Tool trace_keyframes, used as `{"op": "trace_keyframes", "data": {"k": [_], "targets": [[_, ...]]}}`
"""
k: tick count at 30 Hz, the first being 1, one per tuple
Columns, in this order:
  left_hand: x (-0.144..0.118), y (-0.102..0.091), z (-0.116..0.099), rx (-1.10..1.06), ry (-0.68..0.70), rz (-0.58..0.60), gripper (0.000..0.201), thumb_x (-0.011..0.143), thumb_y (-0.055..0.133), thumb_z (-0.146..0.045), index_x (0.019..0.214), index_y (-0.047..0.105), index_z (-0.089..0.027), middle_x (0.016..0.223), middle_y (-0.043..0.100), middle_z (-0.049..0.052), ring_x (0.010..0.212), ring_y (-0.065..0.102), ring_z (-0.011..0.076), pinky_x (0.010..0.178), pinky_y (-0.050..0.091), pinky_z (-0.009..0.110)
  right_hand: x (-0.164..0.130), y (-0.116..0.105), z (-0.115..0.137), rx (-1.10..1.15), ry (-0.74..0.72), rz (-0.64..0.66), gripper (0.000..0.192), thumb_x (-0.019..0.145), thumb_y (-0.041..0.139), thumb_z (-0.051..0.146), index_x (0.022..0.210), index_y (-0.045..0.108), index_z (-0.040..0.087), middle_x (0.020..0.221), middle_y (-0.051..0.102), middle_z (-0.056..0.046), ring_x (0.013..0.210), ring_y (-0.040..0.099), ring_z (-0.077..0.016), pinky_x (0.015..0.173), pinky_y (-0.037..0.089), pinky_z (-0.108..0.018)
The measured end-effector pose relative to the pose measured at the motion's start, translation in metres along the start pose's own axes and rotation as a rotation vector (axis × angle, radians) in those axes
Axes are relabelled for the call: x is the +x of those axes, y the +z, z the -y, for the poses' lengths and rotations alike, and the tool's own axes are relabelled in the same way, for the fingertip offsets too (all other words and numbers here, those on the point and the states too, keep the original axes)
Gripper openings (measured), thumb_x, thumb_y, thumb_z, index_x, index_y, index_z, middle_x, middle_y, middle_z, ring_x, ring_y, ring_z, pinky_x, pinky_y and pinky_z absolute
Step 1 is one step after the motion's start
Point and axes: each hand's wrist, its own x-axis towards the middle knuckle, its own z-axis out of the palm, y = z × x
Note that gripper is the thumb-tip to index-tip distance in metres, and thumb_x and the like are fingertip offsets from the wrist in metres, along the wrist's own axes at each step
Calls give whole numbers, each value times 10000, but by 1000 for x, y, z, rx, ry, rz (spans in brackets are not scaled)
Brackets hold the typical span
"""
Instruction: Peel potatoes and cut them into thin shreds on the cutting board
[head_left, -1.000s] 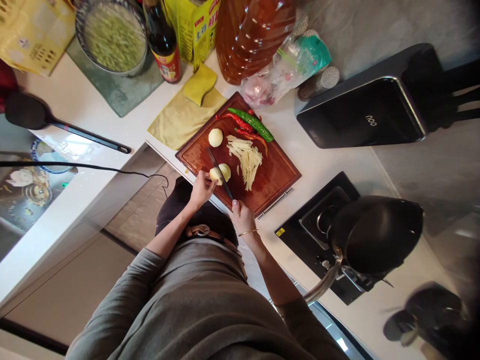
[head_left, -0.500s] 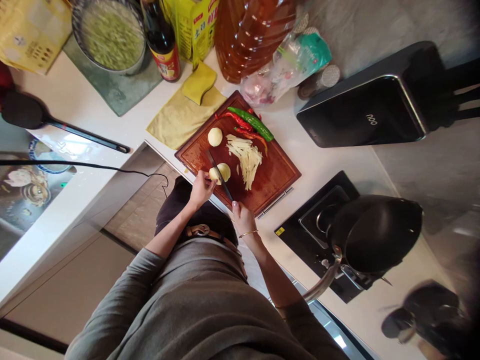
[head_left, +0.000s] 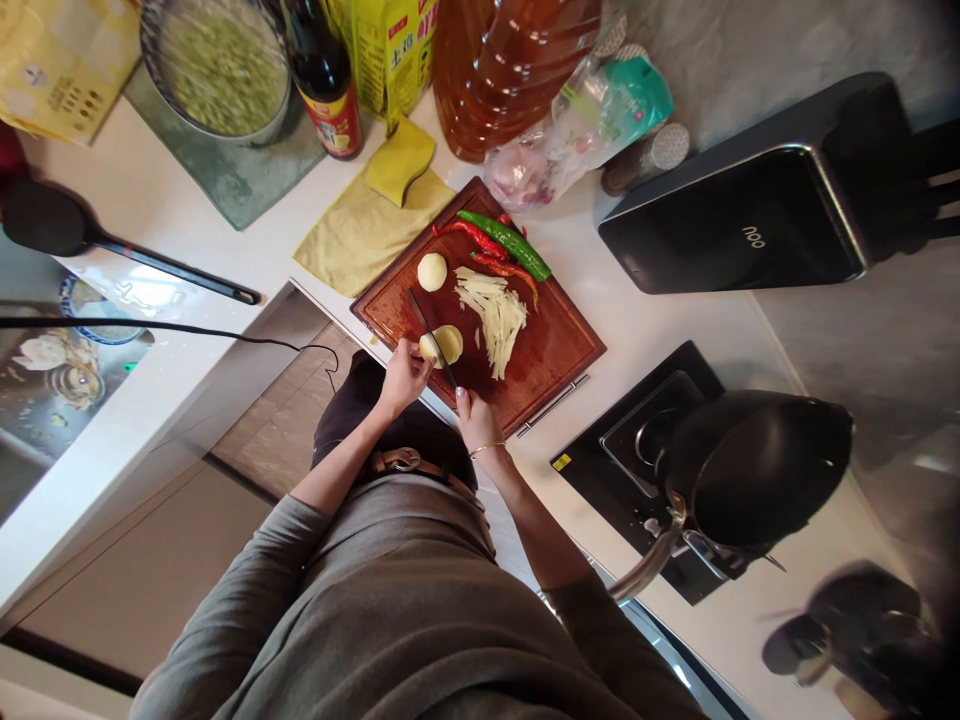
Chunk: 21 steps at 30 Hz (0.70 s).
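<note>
The left hand (head_left: 405, 372) pins a potato half (head_left: 442, 345) at the near edge of the board (head_left: 551, 345), fingers closed on it; the right hand (head_left: 475, 416) grips the knife (head_left: 433, 334), blade lying across the potato. Good slicing here probably means curled fingertips, even thin cuts, and steady downward strokes. Cut strips (head_left: 496, 314), a second potato piece (head_left: 432, 271) and chillies (head_left: 504, 244) lie beyond.
</note>
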Motion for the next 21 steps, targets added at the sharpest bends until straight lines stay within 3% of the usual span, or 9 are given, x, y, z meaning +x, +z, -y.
{"op": "trace_keyframes", "data": {"k": [6,21], "targets": [[0,2,0,-10,4,5,273,775,639,-313,876,414,-195,854,585,26,627,578,98,590,476,236,17,10,7,-24,11,2,474,968,272,410,945,661,141,748,701,-118,654,630,-195,561,289,-263],[3,0,1,12,-9,-5,275,757,655,-298,867,422,-201,866,597,38,674,589,122,636,482,261,13,1,7,60,-35,-1,527,968,229,434,907,667,148,738,704,-117,694,653,-201,582,332,-249]]}}
